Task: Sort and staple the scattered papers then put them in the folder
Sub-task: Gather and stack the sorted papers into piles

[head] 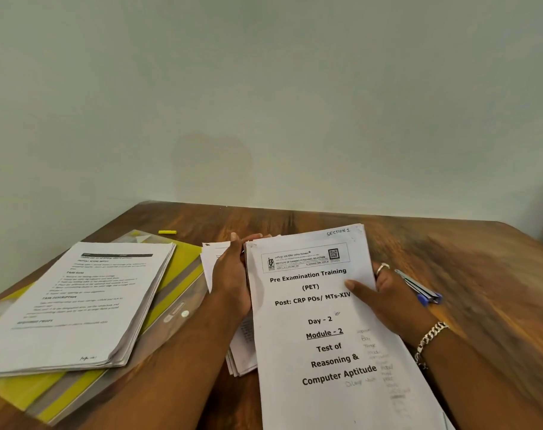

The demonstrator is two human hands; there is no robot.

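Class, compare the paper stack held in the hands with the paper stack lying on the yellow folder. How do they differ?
The held stack is gripped by the left hand and right hand; the folder stack lies untouched on the yellow folder. The held stack's cover shows large bold headings and handwritten "SECTION 1"; the folder stack's top page has small dense text. Both are white printed sheets.

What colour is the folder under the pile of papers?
Yellow, with a clear see-through flap. The folder shows best in the head view, on the left.

booklet (pixel 326 321) cover "Pre Examination Training (PET)", "Module - 2" (handwritten "SECTION 1")
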